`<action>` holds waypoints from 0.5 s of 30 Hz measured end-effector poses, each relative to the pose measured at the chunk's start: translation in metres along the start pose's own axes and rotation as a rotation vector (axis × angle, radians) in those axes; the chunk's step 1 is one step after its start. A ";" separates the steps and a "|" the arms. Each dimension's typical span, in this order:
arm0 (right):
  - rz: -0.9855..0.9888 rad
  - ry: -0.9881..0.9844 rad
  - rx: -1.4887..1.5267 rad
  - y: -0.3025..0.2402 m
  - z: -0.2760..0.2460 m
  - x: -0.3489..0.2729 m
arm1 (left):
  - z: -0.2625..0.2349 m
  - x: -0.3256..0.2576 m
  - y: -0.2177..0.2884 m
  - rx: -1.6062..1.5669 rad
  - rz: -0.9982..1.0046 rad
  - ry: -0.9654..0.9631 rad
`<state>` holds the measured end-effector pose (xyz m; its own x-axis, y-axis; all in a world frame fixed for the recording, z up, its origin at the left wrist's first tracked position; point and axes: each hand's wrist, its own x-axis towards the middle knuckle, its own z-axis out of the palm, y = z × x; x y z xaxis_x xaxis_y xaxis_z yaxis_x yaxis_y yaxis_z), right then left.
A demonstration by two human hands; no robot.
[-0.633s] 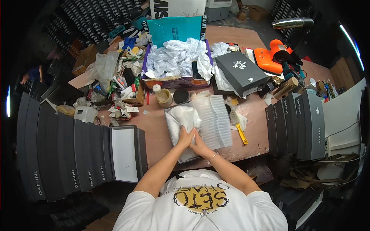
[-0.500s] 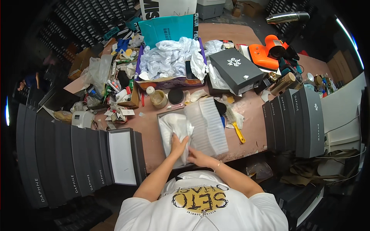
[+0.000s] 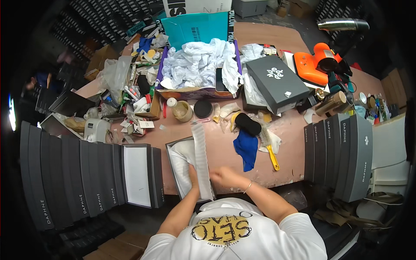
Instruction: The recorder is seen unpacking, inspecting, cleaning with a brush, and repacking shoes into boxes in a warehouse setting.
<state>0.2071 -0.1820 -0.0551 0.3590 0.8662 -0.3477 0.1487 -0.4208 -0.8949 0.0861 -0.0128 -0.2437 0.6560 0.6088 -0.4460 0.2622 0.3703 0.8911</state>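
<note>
The ribbed white sheet point(image 3: 200, 151) lies along the right side of the open grey box point(image 3: 178, 141). Expect it light, soft and easily creased; hold its long edges. Your left hand point(image 3: 193, 178) is partly hidden, your right hand point(image 3: 227, 177) curled beside the sheet; neither grip can be confirmed.

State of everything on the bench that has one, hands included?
Grey box: open
White wrapping: rumpled, inside grey box
Ribbed sheet: upright strip, along grey box's right side
Left hand: inside grey box, fingers partly hidden
Right hand: fingers curled, beside sheet; grip unclear
Purple box: open, heaped with crumpled paper
Blue cloth: rumpled, lying on bench
Yellow-handled brush: lying down
</note>
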 end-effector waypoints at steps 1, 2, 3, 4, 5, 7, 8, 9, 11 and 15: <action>0.036 0.214 0.019 0.011 -0.017 0.019 | 0.000 0.004 -0.002 0.029 0.027 -0.005; 0.073 0.420 0.039 0.035 -0.034 0.040 | 0.008 -0.006 0.006 0.242 0.159 0.021; -0.034 0.548 -0.157 0.060 -0.054 0.062 | 0.017 -0.017 0.019 0.458 0.288 0.052; -0.159 0.669 -0.351 0.078 -0.073 0.082 | 0.023 -0.020 0.027 0.676 0.413 0.094; -0.092 0.643 -0.447 0.083 -0.086 0.098 | 0.024 -0.021 0.028 0.637 0.404 0.102; 0.104 0.498 -0.618 0.100 -0.103 0.125 | 0.033 -0.025 0.043 0.681 0.361 0.093; 0.234 0.376 -0.692 0.112 -0.107 0.137 | 0.035 -0.027 0.049 0.704 0.332 0.087; 0.204 0.389 -0.748 0.122 -0.102 0.143 | 0.035 -0.029 0.050 0.704 0.319 0.097; 0.073 0.429 -0.756 0.139 -0.101 0.142 | 0.034 -0.030 0.051 0.710 0.300 0.088; -0.243 0.719 -0.190 0.015 -0.092 0.102 | 0.026 -0.028 0.045 0.697 0.317 0.096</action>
<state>0.3306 -0.1251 -0.0785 0.7953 0.5801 0.1763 0.4314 -0.3372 -0.8368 0.0979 -0.0309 -0.1888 0.7183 0.6820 -0.1377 0.4782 -0.3402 0.8097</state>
